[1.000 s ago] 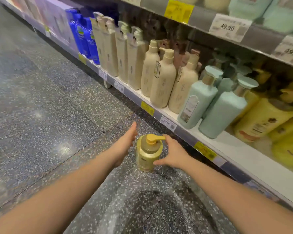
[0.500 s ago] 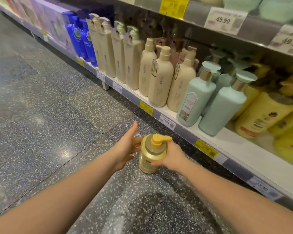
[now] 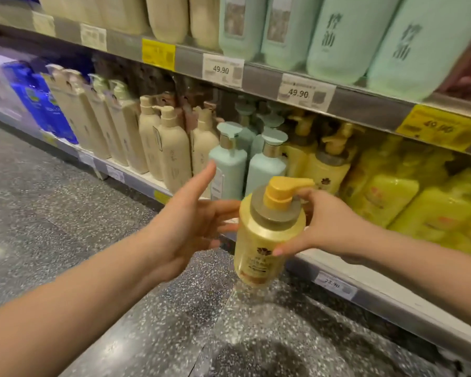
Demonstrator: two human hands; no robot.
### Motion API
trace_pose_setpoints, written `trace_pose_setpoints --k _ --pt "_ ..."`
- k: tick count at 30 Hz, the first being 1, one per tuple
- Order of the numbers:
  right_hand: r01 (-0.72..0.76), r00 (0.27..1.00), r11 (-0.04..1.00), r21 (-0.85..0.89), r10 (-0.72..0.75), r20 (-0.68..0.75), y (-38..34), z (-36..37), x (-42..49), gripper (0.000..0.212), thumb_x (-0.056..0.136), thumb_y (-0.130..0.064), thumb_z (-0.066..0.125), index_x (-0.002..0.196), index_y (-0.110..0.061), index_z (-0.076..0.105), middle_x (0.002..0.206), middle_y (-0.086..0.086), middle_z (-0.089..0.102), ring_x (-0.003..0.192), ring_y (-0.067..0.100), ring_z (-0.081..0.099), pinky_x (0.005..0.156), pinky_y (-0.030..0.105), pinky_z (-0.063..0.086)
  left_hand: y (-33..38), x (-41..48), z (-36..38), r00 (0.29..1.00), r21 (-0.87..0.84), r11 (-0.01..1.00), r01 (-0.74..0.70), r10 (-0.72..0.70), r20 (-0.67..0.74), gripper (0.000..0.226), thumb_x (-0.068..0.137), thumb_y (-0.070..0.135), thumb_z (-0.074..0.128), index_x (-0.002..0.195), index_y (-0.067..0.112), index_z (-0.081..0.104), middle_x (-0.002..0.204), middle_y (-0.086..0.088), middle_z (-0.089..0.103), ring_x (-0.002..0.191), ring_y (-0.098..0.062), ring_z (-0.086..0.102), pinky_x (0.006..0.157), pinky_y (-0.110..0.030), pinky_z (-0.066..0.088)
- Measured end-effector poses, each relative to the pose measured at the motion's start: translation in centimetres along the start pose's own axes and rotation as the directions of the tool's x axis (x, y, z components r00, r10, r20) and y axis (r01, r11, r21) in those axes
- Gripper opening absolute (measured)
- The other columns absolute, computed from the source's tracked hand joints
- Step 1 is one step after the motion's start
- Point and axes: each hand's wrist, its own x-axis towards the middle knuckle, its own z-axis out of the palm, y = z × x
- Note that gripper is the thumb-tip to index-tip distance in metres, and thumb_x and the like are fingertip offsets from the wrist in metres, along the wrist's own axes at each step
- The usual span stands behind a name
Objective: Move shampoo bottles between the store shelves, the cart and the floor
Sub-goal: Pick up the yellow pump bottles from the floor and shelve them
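A gold-yellow pump shampoo bottle (image 3: 265,235) hangs in the air above the floor, in front of the bottom shelf. My right hand (image 3: 329,224) grips it around the shoulder, thumb on the front label. My left hand (image 3: 191,219) is spread just left of the bottle, fingertips near or touching its side, thumb raised. Behind, the bottom shelf (image 3: 346,270) carries matching yellow pump bottles (image 3: 328,164), mint pump bottles (image 3: 229,161) and beige bottles (image 3: 172,148).
Yellow refill pouches (image 3: 419,197) fill the shelf at right. Blue packs (image 3: 42,102) stand far left. An upper shelf (image 3: 351,104) with price tags holds large mint and cream bottles. Speckled dark floor (image 3: 65,213) spreads to the left and below.
The bottle has been lifted off the floor by my right hand and now hangs at shelf height. My view has risen, showing the upper shelf.
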Motion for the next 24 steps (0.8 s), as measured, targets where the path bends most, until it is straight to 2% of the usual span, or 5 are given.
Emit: trace_pose_setpoints --k 4,10,17,20,24 --pt "-0.005 0.996 0.998 0.063 0.011 -0.093 1.4 -3.7 -0.6 0.105 0.031 -0.026 0.096 0.127 -0.021 0.054 0.116 -0.011 0.063 0.108 0.009 0.059 0.092 0.035 0.052 2.4 1.9 3.2 0.996 0.007 0.999 -0.040 0.039 0.083 0.081 0.083 0.075 0.018 0.111 0.020 0.070 0.112 0.010 0.070 0.116 -0.011 0.057 0.114 -0.051 0.017" --pt "-0.054 0.966 0.996 0.077 0.071 -0.250 4.8 -5.9 0.8 0.119 0.019 -0.037 0.092 0.129 -0.019 0.050 0.120 -0.007 0.061 0.114 0.016 0.056 0.096 0.042 0.049 3.6 6.4 6.5 0.991 0.010 0.999 -0.038 0.036 0.126 0.080 0.082 0.076 0.023 0.119 0.019 0.065 0.120 0.010 0.067 0.122 -0.012 0.052 0.116 -0.052 0.008" --pt "-0.106 0.935 0.989 0.107 0.136 -0.328 7.7 -4.1 2.9 0.106 0.038 -0.019 0.096 0.132 -0.015 0.046 0.125 -0.002 0.058 0.117 0.020 0.053 0.099 0.043 0.046 2.7 10.0 7.9 0.995 0.080 0.997 -0.002 -0.006 0.097 0.080 0.082 0.078 0.016 0.124 0.026 0.060 0.145 0.010 0.045 0.137 -0.011 0.032 0.117 -0.050 -0.004" --pt "-0.119 0.936 0.986 0.115 0.150 -0.318 8.3 -3.7 3.4 0.104 0.042 -0.019 0.096 0.133 -0.015 0.044 0.125 -0.002 0.056 0.116 0.018 0.052 0.099 0.040 0.046 2.4 10.9 7.9 0.996 0.079 0.997 0.024 -0.030 0.079 0.086 0.081 0.080 0.015 0.139 0.024 0.046 0.151 0.008 0.037 0.141 -0.012 0.027 0.117 -0.048 -0.005" --pt "-0.129 0.935 0.986 0.110 0.158 -0.318 8.7 -3.5 4.4 0.105 0.042 -0.022 0.095 0.134 -0.016 0.044 0.124 -0.002 0.056 0.115 0.019 0.052 0.098 0.040 0.047 2.2 12.1 7.9 0.999 0.078 0.996 0.032 -0.035 0.041 0.092 0.079 0.082 0.017 0.146 0.022 0.038 0.152 0.009 0.034 0.142 -0.011 0.026 0.117 -0.049 -0.005"
